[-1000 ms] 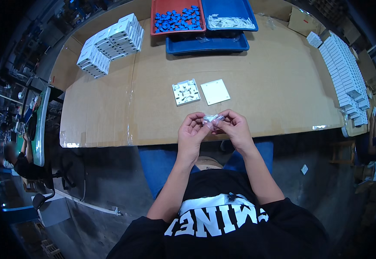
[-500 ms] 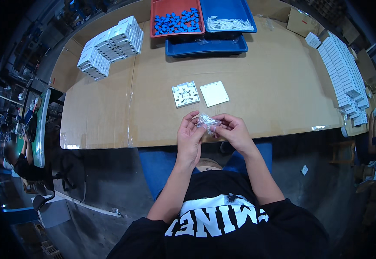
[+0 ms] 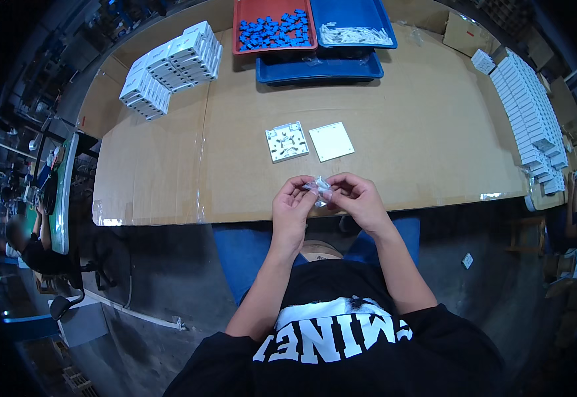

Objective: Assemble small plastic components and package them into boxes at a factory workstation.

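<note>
Between my two hands, just above the table's near edge, is a small clear plastic bag (image 3: 319, 188) with whitish pieces inside. My left hand (image 3: 291, 206) pinches its left side, and my right hand (image 3: 360, 200) grips its right side between thumb and fingers. What exactly the bag contains is too small to make out. Just beyond my hands lies an open square white plastic box (image 3: 287, 141) with its inner clips facing up. Right beside it rests a flat white square cover (image 3: 332, 141), with small holes near its corners.
At the far side, a red tray (image 3: 237, 40) holds small blue parts and a blue tray (image 3: 387, 41) holds white strips; another blue tray (image 3: 321, 74) sits below. Stacked white boxes (image 3: 169, 63) stand left, more white boxes (image 3: 527, 112) right. A person (image 3: 40, 248) works far left.
The plastic bag looks more bunched up between my fingers, its top now gathered upward. Both hands stay almost in place.
</note>
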`<state>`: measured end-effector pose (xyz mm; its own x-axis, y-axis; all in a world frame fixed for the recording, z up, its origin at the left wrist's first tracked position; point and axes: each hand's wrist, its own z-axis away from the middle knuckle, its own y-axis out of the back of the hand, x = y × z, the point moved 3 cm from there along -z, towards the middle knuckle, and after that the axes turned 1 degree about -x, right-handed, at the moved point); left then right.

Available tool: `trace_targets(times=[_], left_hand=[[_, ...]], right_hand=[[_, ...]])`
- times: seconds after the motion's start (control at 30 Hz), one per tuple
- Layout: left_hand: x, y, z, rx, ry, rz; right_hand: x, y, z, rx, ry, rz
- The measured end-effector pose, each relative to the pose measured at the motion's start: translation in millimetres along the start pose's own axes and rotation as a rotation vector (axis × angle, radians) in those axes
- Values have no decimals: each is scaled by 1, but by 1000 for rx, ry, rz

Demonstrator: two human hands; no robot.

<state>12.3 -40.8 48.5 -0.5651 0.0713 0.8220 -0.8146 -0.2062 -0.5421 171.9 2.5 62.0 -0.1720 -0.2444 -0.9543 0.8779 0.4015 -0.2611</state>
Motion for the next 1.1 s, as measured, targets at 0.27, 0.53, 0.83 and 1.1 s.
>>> trace_targets(times=[0.27,0.53,0.83,1.1], left_hand=[[2,-3,0,-8,-51,-73],[0,2,-2,-63,23,-100],[2,-1,0,-47,18,68],[5,-3,1,-20,115,140]], right_hand=[[12,-3,-1,27,-45,-72],[12,-2,-4,45,-25,-86],[11,1,-3,84,-4,-90],[10,2,-3,62,-6,-129]])
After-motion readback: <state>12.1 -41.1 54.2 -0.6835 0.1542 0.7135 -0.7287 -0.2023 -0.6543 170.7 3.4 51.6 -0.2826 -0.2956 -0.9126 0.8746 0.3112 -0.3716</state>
